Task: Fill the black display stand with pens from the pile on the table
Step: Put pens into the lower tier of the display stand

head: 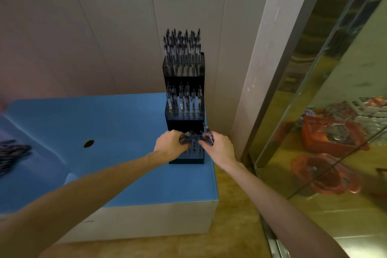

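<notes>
Both hands (pixel 170 142) (pixel 219 147) grip pen bunches (pixel 186 138) over the black stand's (pixel 185 119) lowest tier.

Two bare forearms enter frame from bottom edge, one from lower left, one from lower right. No sleeves visible on either arm up to frame edge. Left hand (pixel 170 142) bare: no glove. Right hand (pixel 219 146) bare too, no glove. Wrists plain, both forearms slim and long in wide-angle view, widening toward camera. Fingertips partly hidden; nails too blurred to tell.
</notes>
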{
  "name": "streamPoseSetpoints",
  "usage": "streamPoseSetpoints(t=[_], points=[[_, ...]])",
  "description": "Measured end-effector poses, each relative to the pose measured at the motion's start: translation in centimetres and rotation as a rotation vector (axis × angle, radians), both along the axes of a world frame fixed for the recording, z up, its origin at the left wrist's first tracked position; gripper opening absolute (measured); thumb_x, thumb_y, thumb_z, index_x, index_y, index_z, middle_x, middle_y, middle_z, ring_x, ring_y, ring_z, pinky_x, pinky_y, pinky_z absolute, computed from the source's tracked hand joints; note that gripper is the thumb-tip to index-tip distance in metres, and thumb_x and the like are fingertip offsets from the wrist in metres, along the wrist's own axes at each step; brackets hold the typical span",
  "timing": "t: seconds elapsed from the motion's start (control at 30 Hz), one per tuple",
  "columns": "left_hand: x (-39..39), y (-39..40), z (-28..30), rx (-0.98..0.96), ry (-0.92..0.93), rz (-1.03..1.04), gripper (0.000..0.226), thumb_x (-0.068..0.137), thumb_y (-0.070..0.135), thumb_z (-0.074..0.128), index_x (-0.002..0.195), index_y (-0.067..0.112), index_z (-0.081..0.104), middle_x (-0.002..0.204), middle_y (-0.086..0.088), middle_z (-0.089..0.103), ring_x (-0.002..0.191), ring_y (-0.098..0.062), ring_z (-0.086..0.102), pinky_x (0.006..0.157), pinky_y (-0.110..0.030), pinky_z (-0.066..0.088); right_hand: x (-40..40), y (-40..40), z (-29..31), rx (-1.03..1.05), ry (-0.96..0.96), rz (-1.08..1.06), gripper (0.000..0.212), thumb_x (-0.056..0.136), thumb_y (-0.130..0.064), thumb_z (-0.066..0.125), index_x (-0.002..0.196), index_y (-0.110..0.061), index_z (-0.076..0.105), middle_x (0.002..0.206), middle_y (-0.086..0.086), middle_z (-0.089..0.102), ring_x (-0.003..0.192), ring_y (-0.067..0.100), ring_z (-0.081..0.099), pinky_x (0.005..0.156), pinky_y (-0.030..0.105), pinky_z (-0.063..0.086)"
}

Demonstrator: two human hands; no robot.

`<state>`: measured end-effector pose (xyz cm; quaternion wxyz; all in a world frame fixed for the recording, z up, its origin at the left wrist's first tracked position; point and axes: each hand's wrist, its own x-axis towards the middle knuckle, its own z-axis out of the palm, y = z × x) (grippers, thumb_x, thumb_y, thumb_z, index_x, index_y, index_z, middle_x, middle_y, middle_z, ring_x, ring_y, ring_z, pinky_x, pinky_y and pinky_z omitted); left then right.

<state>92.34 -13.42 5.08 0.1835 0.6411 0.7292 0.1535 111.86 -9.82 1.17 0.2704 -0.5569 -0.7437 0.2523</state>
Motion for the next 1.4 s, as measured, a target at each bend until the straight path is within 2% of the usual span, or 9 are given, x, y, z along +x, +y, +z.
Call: streamPoseSetpoints(t=[0.3, 0.47, 0.6, 0.73, 0.83, 0.93, 1.17, 1.3, 1.4], points=[[0.7, 0.4, 0.0, -0.053, 0.047, 0.075, 0.026, 0.079, 0.038, 0.071, 0.066, 0.017, 0.063, 0.065, 0.001, 0.064, 0.063, -0.021, 0.062, 0.054, -0.027, 0.042, -0.4, -0.2, 0.6, -0.013, -0.009, -0.012, 0.025, 0.091, -0.046, 0.072, 0.085, -0.023, 0.065, 0.075, -0.009, 0.068, 0.065, 0.009, 0.063, 0.057, 0.033, 0.052], [-0.6, -0.3, -0.7, -0.094, -0.071, 0.093, 0.033, 0.079, 0.051, 0.076, 0.066, 0.025, 0.063, 0.064, 0.006, 0.064, 0.063, -0.015, 0.063, 0.053, -0.026, 0.045, -0.2, -0.1, 0.6, -0.001, -0.035, 0.001, 0.03, 0.093, -0.049, 0.068, 0.084, -0.022, 0.062, 0.072, -0.006, 0.067, 0.062, 0.011, 0.063, 0.057, 0.036, 0.056], [-1.2, -1.0, 0.1, -0.024, -0.186, 0.083, 0.043, 0.093, 0.05, 0.062, 0.066, 0.02, 0.049, 0.058, 0.003, 0.053, 0.053, -0.015, 0.051, 0.054, -0.027, 0.038, 0.0, -0.3, 0.2, 0.045, 0.005, -0.005, 0.032, 0.097, -0.052, 0.06, 0.094, -0.02, 0.061, 0.074, -0.008, 0.065, 0.063, 0.008, 0.063, 0.057, 0.033, 0.056], [-1.9, -1.4, 0.6, 0.029, -0.405, 0.126, 0.029, 0.102, 0.034, 0.05, 0.087, 0.013, 0.063, 0.063, -0.001, 0.062, 0.053, -0.015, 0.052, 0.058, -0.034, 0.046, -0.1, -0.6, 0.2, 0.062, 0.035, -0.009, 0.03, 0.101, -0.048, 0.056, 0.091, -0.02, 0.061, 0.072, -0.008, 0.064, 0.061, 0.007, 0.062, 0.056, 0.033, 0.055], [-2.2, -1.6, 1.1, 0.085, -0.462, 0.134, 0.03, 0.104, 0.039, 0.048, 0.091, 0.02, 0.068, 0.069, 0.001, 0.07, 0.058, -0.019, 0.062, 0.065, -0.037, 0.055, -0.1, -0.8, 0.2, 0.101, 0.045, -0.025, 0.032, 0.102, -0.046, 0.054, 0.085, -0.02, 0.06, 0.066, -0.008, 0.06, 0.056, 0.006, 0.058, 0.05, 0.031, 0.05], [-2.6, -1.6, 1.6, 0.115, -0.432, 0.163, 0.033, 0.103, 0.048, 0.047, 0.093, 0.027, 0.069, 0.073, 0.007, 0.07, 0.057, -0.013, 0.058, 0.059, -0.033, 0.049, 0.1, -1.0, 0.9, 0.172, 0.145, -0.092, 0.033, 0.103, -0.041, 0.053, 0.076, -0.023, 0.054, 0.063, -0.011, 0.051, 0.054, 0.003, 0.05, 0.05, 0.02, 0.037], [-3.6, -1.3, 2.4, 0.214, -0.318, 0.119, 0.031, 0.102, 0.055, 0.045, 0.101, 0.035, 0.069, 0.082, 0.014, 0.056, 0.074, -0.007, 0.057, 0.067, -0.031, 0.041, -0.3, -0.7, 1.7, 0.184, 0.314, -0.143, 0.055, 0.101, -0.064, 0.038, 0.076, -0.019, 0.057, 0.064, 0.0, 0.057, 0.056, 0.019, 0.06, 0.053, 0.044, 0.053], [-3.9, -1.0, 2.2, 0.211, -0.382, 0.112, 0.028, 0.101, 0.057, 0.047, 0.09, 0.038, 0.066, 0.073, 0.008, 0.056, 0.071, -0.016, 0.062, 0.072, -0.036, 0.05, -1.0, -1.3, 2.6, 0.141, 0.384, -0.134, 0.041, 0.104, -0.047, 0.05, 0.08, -0.018, 0.067, 0.053, -0.01, 0.052, 0.048, 0.004, 0.052, 0.051, 0.023, 0.04], [-4.1, -0.5, 1.6, 0.171, -0.44, 0.159, 0.04, 0.098, 0.056, 0.054, 0.099, 0.018, 0.067, 0.067, 0.001, 0.054, 0.062, -0.018, 0.056, 0.065, -0.038, 0.049, -1.1, -1.3, 2.5, 0.102, 0.394, -0.119, 0.042, 0.102, -0.044, 0.055, 0.077, -0.012, 0.067, 0.05, -0.008, 0.052, 0.047, 0.005, 0.051, 0.05, 0.018, 0.036]])
